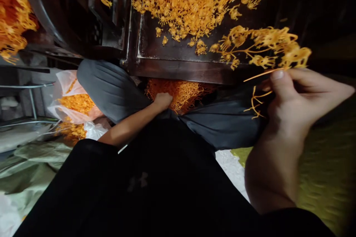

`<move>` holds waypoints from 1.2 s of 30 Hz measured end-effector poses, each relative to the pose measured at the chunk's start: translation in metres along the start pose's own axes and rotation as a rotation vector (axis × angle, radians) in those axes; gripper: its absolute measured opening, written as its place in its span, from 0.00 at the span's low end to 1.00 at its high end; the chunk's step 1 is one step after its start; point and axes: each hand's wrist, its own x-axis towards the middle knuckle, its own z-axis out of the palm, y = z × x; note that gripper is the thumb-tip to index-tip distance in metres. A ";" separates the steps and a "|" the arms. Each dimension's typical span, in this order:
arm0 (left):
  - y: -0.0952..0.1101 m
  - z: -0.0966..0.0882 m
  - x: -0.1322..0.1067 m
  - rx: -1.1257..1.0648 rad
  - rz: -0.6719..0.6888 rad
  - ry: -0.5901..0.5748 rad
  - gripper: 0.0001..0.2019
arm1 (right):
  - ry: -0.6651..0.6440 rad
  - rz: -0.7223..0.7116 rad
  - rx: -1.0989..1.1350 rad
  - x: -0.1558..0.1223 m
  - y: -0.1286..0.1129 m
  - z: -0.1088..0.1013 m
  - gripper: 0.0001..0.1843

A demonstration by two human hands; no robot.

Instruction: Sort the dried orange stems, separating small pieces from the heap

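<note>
My right hand is closed in a pinch on a branching orange plastic sprig whose small flower-like pieces fan out over the dark wooden table's front edge. My left hand reaches down between my knees, fingers curled into a heap of orange strands under the table. A big pile of loose orange pieces lies on the tabletop beyond.
A clear plastic bag of orange pieces sits on the floor at left, beside a metal frame. More orange pieces fill the top left corner. My grey trousers and black shirt fill the foreground. Green cloth lies at right.
</note>
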 end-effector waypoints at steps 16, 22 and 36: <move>-0.029 -0.039 -0.005 -0.764 0.055 0.067 0.11 | -0.026 -0.036 0.066 0.000 0.002 -0.007 0.07; -0.029 -0.050 -0.013 -0.691 0.062 0.088 0.18 | -0.044 -0.007 0.040 0.000 0.000 -0.006 0.07; -0.014 -0.112 -0.072 -0.160 0.136 0.284 0.14 | -0.049 -0.001 0.059 -0.001 -0.001 -0.003 0.05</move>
